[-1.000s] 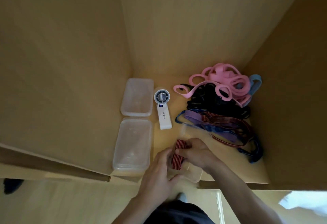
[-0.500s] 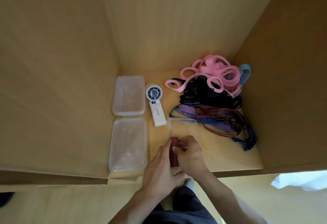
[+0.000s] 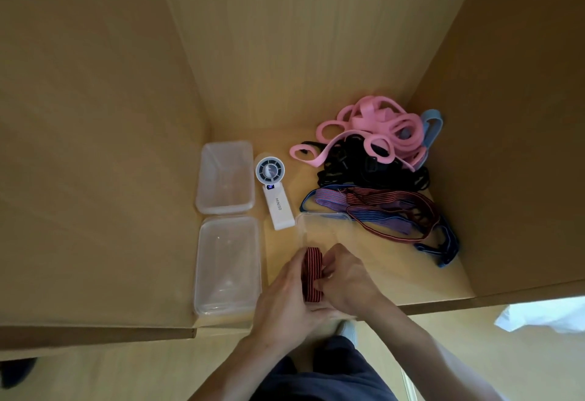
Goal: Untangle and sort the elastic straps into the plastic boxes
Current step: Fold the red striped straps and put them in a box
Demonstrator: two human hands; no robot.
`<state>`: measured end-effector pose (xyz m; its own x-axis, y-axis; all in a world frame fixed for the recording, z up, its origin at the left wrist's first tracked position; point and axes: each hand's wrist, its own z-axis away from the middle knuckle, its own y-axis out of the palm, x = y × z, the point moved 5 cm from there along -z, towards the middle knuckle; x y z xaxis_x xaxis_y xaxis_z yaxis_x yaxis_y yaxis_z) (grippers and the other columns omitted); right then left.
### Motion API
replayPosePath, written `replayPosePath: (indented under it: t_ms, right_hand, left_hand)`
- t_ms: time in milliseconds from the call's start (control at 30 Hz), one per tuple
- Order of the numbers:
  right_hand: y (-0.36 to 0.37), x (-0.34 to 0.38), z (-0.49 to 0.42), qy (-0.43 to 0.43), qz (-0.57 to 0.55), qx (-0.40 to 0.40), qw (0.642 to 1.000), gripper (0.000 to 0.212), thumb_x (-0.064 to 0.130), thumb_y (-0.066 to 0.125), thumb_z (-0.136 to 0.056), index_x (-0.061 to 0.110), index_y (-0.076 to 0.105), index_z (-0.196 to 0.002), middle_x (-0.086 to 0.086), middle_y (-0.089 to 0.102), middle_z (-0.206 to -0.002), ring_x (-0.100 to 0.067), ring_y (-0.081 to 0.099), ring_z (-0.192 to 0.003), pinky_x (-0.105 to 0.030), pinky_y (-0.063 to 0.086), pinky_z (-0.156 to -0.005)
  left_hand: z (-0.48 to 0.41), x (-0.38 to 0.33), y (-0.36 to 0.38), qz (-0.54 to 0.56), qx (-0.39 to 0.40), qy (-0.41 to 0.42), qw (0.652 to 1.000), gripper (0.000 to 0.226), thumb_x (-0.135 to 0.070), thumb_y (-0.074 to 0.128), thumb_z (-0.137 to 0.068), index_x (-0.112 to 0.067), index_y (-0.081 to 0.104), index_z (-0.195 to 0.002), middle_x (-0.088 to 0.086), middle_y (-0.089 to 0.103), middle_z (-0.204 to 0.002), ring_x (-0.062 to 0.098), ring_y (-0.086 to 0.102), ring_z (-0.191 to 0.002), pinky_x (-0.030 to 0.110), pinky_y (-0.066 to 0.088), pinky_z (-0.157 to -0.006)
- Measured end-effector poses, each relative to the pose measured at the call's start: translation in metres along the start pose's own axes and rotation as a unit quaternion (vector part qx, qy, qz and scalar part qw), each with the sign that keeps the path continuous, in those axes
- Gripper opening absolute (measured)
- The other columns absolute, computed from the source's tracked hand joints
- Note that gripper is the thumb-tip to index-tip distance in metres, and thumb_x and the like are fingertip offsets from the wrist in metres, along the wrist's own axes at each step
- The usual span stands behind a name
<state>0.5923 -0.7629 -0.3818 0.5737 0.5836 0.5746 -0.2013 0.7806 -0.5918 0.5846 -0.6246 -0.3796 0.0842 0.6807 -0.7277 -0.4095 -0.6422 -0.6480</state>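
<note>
Red-striped strap (image 3: 312, 274): folded into a short bundle, it sits between your two hands. It is nearer to you than the handheld fan (image 3: 275, 191) and slightly right of the fan's handle end.
Left hand (image 3: 285, 302): your fingers curl against the bundle's left side and grip it.
Right hand (image 3: 348, 280): your fingertips pinch the bundle's right side, so both hands are together on it.
Third clear box (image 3: 319, 223): its far rim lies just beside the fan's handle end, and your hands work over it. You cannot tell whether the bundle touches its floor.
Risk, springing open: elastic wants to unfold. If you let go before the bundle is down in the box, it will likely spring loose over the rim.
Risk, sliding: the box looks light and nothing pins it, so a push from your wrists may shove it into the fan.
Risk, snagging: the strap tangle (image 3: 380, 210) right of the fan lies against the box's far corner, and a loose end may catch there.
Far clear box (image 3: 225, 177) and near clear box (image 3: 226, 266): both lie left of the fan.
Change: compared with a second ago, the bundle keeps its place relative to the fan. Your right fingers, then draped over its top, now sit on its side. Fan, boxes and tangle have not moved.
</note>
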Motion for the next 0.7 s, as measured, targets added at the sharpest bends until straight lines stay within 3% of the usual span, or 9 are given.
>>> replayPosePath:
  t_ms: [133, 233, 367, 467, 600, 700]
  right_hand:
    - [-0.002, 0.003, 0.004, -0.026, 0.008, 0.007, 1.0, 0.031, 0.017, 0.072, -0.082, 0.018, 0.054, -0.108, 0.002, 0.066, -0.097, -0.013, 0.063, -0.088, -0.02, 0.049, -0.068]
    - [-0.005, 0.004, 0.007, -0.044, 0.029, 0.01, 0.999, 0.033, 0.026, 0.074, -0.082, 0.02, 0.058, -0.11, 0.003, 0.066, -0.099, -0.014, 0.063, -0.093, -0.024, 0.051, -0.078]
    - [-0.012, 0.001, 0.012, -0.06, 0.021, -0.003, 0.998, 0.026, 0.026, 0.07, -0.086, 0.023, 0.062, -0.11, 0.006, 0.064, -0.103, -0.012, 0.061, -0.096, -0.021, 0.047, -0.08]
    - [-0.021, -0.002, 0.016, -0.073, -0.004, -0.028, 0.997, 0.017, 0.026, 0.07, -0.087, 0.029, 0.062, -0.101, 0.009, 0.064, -0.099, -0.009, 0.061, -0.09, -0.016, 0.045, -0.073]
    - [-0.044, -0.013, 0.025, -0.082, -0.066, -0.081, 0.991, 0.01, 0.023, 0.069, -0.089, 0.028, 0.067, -0.097, 0.01, 0.067, -0.096, -0.006, 0.064, -0.08, -0.013, 0.044, -0.065]
    - [-0.069, -0.023, 0.031, -0.079, -0.122, -0.126, 0.981, 0.011, 0.019, 0.068, -0.089, 0.03, 0.068, -0.091, 0.009, 0.071, -0.089, -0.011, 0.069, -0.081, -0.028, 0.053, -0.075]
  left_hand:
    - [0.002, 0.003, 0.001, -0.024, 0.024, -0.013, 0.999, 0.119, -0.073, 0.078, -0.057, -0.047, 0.008, -0.15, -0.022, 0.042, -0.145, 0.005, 0.056, -0.122, 0.031, 0.051, -0.095]
    - [0.003, 0.004, -0.003, -0.034, 0.037, -0.023, 0.998, 0.123, -0.07, 0.081, -0.059, -0.049, 0.0, -0.15, -0.02, 0.037, -0.149, 0.007, 0.054, -0.126, 0.033, 0.05, -0.098]
    - [0.007, 0.001, -0.012, -0.051, 0.045, -0.024, 0.997, 0.122, -0.068, 0.082, -0.061, -0.054, -0.003, -0.147, -0.018, 0.039, -0.145, 0.01, 0.055, -0.124, 0.032, 0.049, -0.096]
    - [0.011, -0.002, -0.018, -0.065, 0.049, -0.027, 0.996, 0.122, -0.072, 0.08, -0.059, -0.054, -0.003, -0.147, -0.018, 0.038, -0.139, 0.013, 0.055, -0.122, 0.031, 0.049, -0.091]
    - [0.019, -0.001, -0.029, -0.067, 0.019, -0.026, 0.997, 0.113, -0.083, 0.062, -0.068, -0.044, -0.003, -0.152, -0.019, 0.022, -0.144, 0.013, 0.048, -0.129, 0.03, 0.046, -0.093]
    - [0.02, -0.012, -0.037, -0.052, -0.026, 0.003, 0.998, 0.089, -0.081, 0.043, -0.08, -0.042, 0.006, -0.15, -0.02, 0.025, -0.137, 0.006, 0.044, -0.129, 0.032, 0.049, -0.095]
